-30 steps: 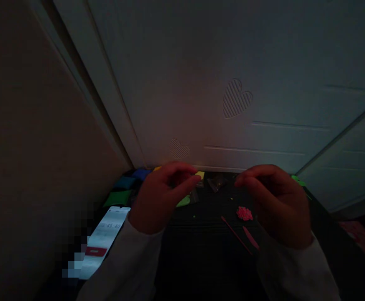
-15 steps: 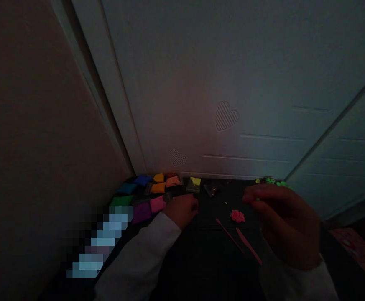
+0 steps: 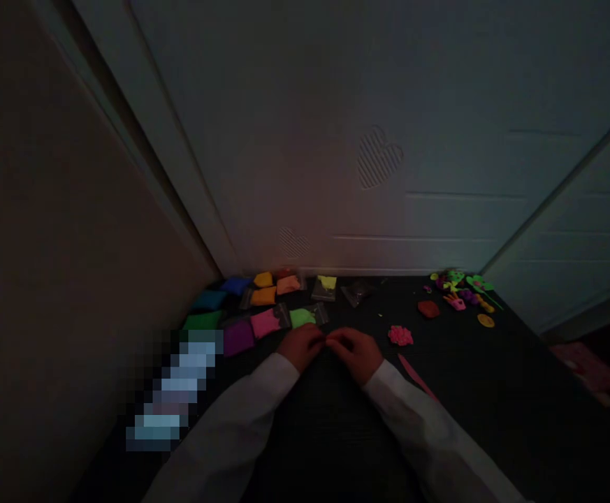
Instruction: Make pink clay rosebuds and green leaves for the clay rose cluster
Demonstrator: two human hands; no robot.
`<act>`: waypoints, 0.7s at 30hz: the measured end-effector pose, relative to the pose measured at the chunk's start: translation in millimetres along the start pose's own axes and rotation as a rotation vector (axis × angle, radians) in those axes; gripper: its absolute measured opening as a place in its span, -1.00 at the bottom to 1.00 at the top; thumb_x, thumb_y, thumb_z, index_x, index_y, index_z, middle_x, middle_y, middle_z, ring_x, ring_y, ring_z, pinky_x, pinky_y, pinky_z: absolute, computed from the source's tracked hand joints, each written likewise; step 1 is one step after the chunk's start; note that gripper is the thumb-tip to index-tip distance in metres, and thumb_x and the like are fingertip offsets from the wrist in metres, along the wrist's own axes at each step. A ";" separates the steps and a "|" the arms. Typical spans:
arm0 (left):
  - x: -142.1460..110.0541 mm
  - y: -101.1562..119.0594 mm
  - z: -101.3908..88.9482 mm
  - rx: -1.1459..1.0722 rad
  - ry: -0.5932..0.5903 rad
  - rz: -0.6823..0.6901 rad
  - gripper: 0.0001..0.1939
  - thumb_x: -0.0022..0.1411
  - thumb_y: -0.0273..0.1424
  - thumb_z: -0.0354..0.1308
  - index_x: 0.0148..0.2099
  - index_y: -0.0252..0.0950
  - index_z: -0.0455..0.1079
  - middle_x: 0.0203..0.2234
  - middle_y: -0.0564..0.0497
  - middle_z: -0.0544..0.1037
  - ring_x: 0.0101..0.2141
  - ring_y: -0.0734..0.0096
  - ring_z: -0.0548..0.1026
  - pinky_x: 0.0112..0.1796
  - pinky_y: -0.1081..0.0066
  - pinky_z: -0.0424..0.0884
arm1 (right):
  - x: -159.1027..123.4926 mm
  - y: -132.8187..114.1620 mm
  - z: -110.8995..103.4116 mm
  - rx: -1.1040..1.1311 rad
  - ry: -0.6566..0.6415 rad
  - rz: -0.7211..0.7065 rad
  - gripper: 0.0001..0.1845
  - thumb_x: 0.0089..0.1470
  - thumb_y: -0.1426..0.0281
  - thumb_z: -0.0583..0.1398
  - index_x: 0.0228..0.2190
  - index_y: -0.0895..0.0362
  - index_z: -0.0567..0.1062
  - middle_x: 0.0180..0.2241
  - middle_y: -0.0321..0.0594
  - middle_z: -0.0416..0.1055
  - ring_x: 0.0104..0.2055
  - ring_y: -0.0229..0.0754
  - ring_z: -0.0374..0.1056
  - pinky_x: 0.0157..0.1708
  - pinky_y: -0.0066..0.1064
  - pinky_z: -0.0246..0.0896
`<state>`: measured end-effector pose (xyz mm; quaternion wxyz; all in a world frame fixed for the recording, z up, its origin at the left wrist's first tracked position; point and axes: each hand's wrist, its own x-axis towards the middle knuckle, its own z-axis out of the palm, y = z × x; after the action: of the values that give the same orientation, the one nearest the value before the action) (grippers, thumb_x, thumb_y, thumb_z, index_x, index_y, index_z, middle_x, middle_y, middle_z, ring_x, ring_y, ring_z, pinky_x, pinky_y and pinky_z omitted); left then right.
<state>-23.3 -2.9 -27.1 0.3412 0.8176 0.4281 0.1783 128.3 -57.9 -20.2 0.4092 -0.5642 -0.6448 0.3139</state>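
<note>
My left hand point(image 3: 302, 348) and my right hand point(image 3: 358, 353) meet above the dark tabletop, fingertips pinched together. Whatever lies between the fingers is too small or hidden to make out. Just beyond my left hand is a clear bag of light green clay point(image 3: 305, 317). To the right of my right hand lies a crinkled pink clay piece point(image 3: 400, 336). A pink plastic clay knife point(image 3: 416, 376) rests beside my right sleeve.
Bags of pink point(image 3: 265, 323), purple point(image 3: 237, 337) and other clay fill the back left. Small clay figures point(image 3: 456, 285) and a reddish-brown lump point(image 3: 428, 309) sit at the back right. A blurred bright rectangle point(image 3: 179, 384) lies left. A white panel point(image 3: 309, 175) stands behind the table.
My right hand has moved left to meet my left hand. The green speck between its fingers no longer shows. The thin pink stick is out of sight; the light green bag now shows.
</note>
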 end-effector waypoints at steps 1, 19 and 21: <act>-0.6 -0.5 1.1 -0.058 0.019 -0.017 -0.83 0.03 -0.39 0.03 -0.35 -0.34 0.39 -0.42 -0.02 0.41 -0.35 0.40 0.36 -0.28 0.40 0.25 | -1.2 3.1 2.1 -0.017 -0.012 0.008 -0.82 -0.08 0.28 0.13 -0.44 0.12 0.45 -0.50 -0.30 0.40 -0.46 -0.32 0.29 -0.44 -0.49 0.17; 2.4 -14.3 3.3 -0.718 0.076 -0.225 -0.80 -0.20 -0.35 0.23 -0.44 -0.33 0.40 -0.58 0.11 0.45 -0.53 0.56 0.36 -0.45 0.51 0.26 | -2.3 9.9 2.6 -0.155 -0.016 -0.016 -0.78 -0.09 0.23 0.15 -0.51 0.14 0.37 -0.55 -0.32 0.29 -0.50 -0.34 0.20 -0.50 -0.50 0.11; 2.6 -13.6 3.3 -0.737 0.074 -0.228 -0.82 -0.22 -0.36 0.24 -0.49 -0.33 0.37 -0.64 0.14 0.42 -0.57 0.58 0.33 -0.49 0.53 0.24 | -1.9 11.3 2.8 -0.180 -0.023 -0.028 -0.81 -0.09 0.26 0.16 -0.49 0.14 0.36 -0.53 -0.31 0.29 -0.49 -0.34 0.21 -0.50 -0.50 0.12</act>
<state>-27.7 3.3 -39.1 0.6140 0.5804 0.4356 0.3104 131.2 -57.7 -31.7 0.3538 -0.5859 -0.6828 0.2556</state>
